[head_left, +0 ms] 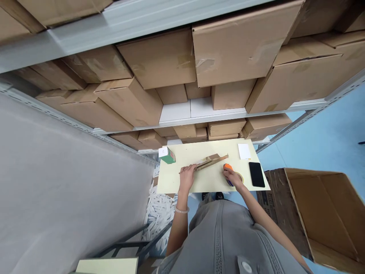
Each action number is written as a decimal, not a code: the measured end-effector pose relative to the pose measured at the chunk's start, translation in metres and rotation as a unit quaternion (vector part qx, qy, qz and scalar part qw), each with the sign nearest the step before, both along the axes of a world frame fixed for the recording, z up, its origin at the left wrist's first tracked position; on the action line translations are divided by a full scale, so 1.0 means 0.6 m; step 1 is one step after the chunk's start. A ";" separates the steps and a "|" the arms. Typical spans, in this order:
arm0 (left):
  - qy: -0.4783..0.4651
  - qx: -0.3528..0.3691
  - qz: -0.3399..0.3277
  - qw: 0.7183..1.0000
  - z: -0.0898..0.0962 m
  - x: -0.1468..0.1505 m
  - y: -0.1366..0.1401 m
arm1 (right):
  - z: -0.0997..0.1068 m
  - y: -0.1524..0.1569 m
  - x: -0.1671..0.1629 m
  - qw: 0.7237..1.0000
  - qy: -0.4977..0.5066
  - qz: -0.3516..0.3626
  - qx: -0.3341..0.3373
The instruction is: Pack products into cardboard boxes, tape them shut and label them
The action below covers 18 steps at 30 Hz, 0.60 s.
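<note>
Head view: my left hand (187, 175) holds folded cardboard (210, 161), my right hand (232, 176) grips an orange tape dispenser (227, 166) beside it, seemingly for taping, which next needs a steady hold.

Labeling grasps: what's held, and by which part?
Left hand: folded cardboard, by its left end. Right hand: orange tape dispenser, apparently around its middle; exact finger placement unclear.
</note>
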<state>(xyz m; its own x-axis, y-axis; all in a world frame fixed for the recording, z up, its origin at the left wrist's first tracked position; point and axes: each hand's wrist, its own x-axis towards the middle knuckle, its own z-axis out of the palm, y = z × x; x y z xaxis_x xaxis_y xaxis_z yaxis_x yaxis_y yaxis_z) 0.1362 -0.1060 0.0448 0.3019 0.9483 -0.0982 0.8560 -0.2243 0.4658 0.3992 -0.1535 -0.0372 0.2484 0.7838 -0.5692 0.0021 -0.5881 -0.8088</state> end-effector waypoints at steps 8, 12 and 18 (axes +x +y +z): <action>0.030 -0.002 0.007 1.000 -0.054 0.001 0.042 | 0.010 0.053 -0.049 0.968 -0.157 0.043 0.194; 0.050 -0.110 -0.023 0.992 -0.100 -0.001 0.046 | -0.014 0.069 -0.063 0.993 -0.077 -0.009 0.086; 0.039 -0.188 -0.119 0.974 -0.137 0.001 0.024 | -0.048 0.061 -0.050 0.998 -0.011 -0.056 0.022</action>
